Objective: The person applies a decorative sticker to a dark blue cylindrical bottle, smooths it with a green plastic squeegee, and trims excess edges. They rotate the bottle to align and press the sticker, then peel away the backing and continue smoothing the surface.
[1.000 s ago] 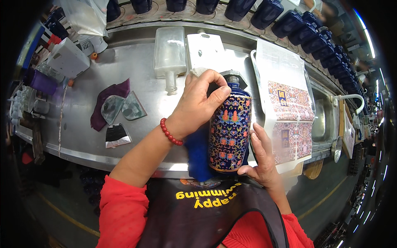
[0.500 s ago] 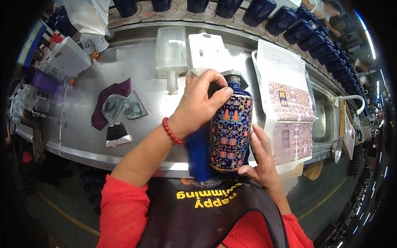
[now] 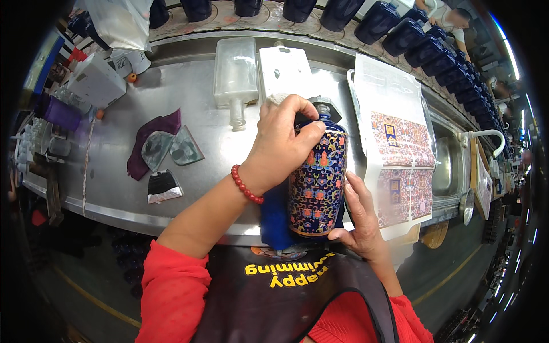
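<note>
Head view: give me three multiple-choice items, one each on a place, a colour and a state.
1. Where does the clear glass bottle lie?
A. on the steel bench, beyond the left hand
B. in the sink
C. in the right hand

2. What colour is the bracelet?
A. green
B. red
C. white

3. How is the patterned bottle held?
A. lying untouched
B. by one hand
C. between both hands

Answers:
1 A, it lies flat on the bench above the left hand.
2 B, red beads circle the left wrist.
3 C, the left hand covers its top and the right hand supports its base.
</note>
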`<move>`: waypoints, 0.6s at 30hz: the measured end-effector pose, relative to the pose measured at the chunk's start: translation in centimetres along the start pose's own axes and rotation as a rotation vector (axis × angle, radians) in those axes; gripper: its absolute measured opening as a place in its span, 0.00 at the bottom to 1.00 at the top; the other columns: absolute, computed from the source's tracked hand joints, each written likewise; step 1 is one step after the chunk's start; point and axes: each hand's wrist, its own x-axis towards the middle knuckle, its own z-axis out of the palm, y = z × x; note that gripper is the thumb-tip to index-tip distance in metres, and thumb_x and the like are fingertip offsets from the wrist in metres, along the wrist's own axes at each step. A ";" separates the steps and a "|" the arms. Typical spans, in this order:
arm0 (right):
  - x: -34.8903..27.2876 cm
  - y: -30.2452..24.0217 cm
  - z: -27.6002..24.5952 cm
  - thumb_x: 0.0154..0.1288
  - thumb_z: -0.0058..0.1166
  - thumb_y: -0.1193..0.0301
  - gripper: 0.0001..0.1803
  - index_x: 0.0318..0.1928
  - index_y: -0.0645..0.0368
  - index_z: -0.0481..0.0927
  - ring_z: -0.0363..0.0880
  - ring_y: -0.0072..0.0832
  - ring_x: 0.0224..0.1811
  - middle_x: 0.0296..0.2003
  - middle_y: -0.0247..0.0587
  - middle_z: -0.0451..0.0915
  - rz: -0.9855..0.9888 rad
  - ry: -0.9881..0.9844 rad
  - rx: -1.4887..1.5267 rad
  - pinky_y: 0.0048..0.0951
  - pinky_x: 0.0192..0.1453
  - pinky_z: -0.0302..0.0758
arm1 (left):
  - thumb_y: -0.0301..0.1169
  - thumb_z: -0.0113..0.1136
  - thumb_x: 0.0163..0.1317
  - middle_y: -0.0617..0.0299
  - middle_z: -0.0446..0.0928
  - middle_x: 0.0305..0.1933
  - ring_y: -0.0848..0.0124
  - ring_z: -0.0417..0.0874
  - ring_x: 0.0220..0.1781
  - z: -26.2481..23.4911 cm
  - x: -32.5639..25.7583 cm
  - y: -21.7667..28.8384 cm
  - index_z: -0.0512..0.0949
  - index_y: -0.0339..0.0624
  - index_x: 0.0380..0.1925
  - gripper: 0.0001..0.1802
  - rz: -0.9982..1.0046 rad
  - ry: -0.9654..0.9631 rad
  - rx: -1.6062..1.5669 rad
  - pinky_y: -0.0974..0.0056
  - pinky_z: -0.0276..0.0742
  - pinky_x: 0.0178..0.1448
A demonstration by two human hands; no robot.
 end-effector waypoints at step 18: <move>-0.1 0.1 0.2 0.58 0.72 0.50 0.52 0.77 0.59 0.63 0.63 0.58 0.76 0.75 0.63 0.59 0.012 -0.006 0.012 0.51 0.76 0.65 | 0.36 0.61 0.67 0.57 0.79 0.48 0.59 0.70 0.56 -1.0 -0.7 -1.4 0.79 0.43 0.46 0.12 0.074 -0.009 -0.052 0.55 0.63 0.67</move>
